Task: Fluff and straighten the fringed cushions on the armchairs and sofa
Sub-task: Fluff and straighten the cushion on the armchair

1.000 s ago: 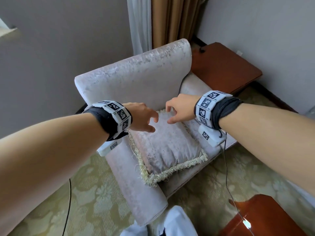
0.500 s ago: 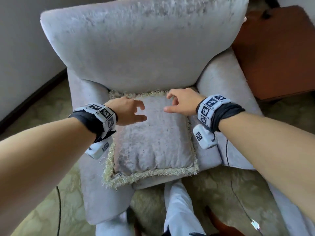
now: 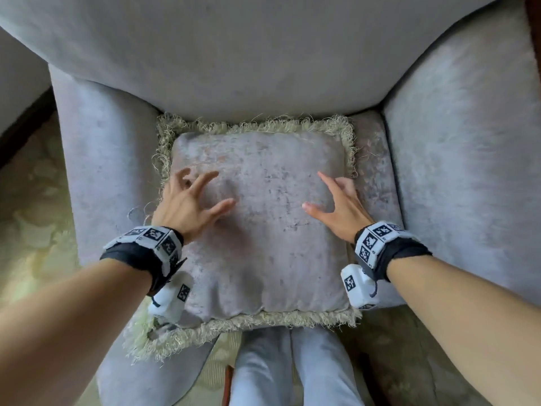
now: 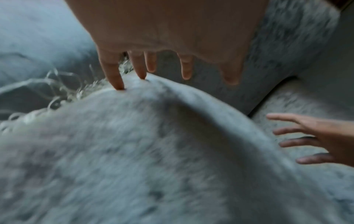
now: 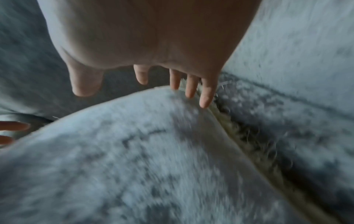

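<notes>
Hands (image 3: 187,200) now lowered onto cushion (image 3: 263,244).

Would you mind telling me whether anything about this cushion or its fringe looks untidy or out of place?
Yes: the fringed cushion lies flat on the armchair seat, and its fringe is straggly, with loose loops along the left edge and a splayed front-left corner.
</notes>
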